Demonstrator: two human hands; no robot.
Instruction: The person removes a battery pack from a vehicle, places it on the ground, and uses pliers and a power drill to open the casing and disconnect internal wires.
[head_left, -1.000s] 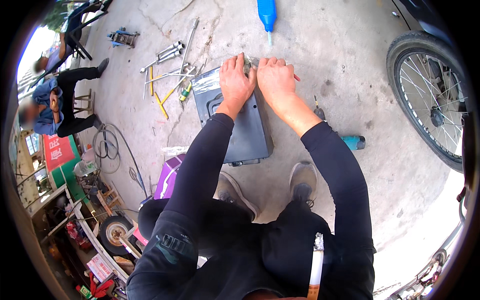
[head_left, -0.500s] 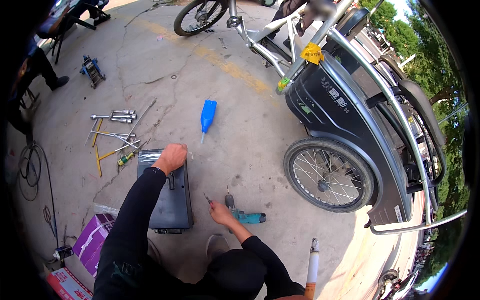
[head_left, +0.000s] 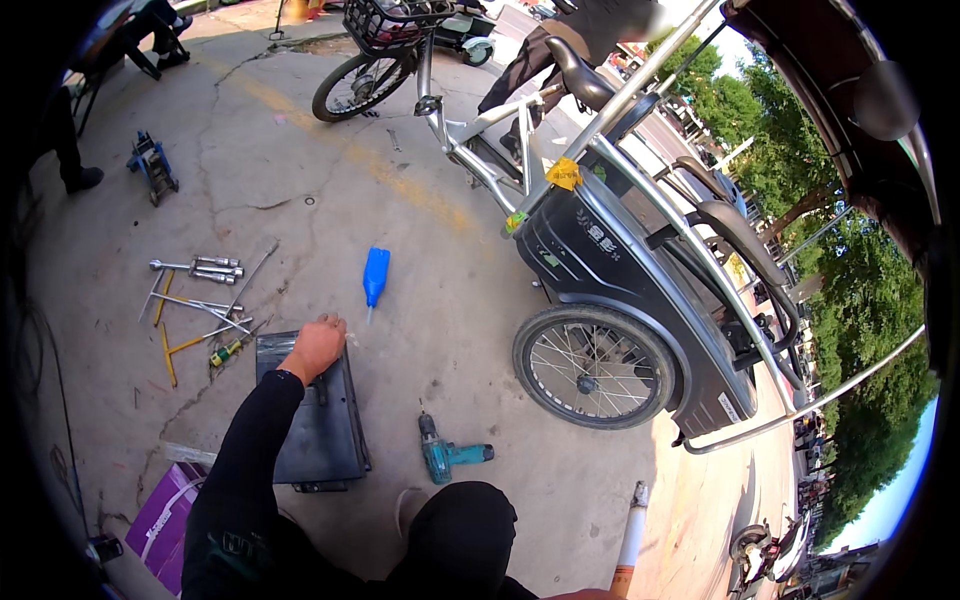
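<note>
My left hand (head_left: 318, 347) is closed at the far right corner of a black toolbox (head_left: 318, 435), its fingers curled over the edge and their tips hidden. That arm, in a black sleeve, reaches across the box's left side. My right hand is out of view. On the concrete right of the box lies a teal cordless drill (head_left: 440, 452) with a bit in its chuck. Beyond the box is a blue squeeze bottle (head_left: 376, 275) with a thin nozzle. A burning cigarette (head_left: 632, 530) juts up at the lower right.
Several socket wrenches (head_left: 213, 268), a yellow T-handle (head_left: 170, 350) and a green screwdriver (head_left: 226, 352) lie left. A cargo tricycle (head_left: 610, 255) stands right, a person (head_left: 570, 60) behind it. A floor jack (head_left: 152, 167) sits far left, a purple box (head_left: 165, 525) near left.
My right hand, which held a small thin item near the drill, has dropped out of view. The view has shifted; my left hand stays at the same corner of the toolbox.
</note>
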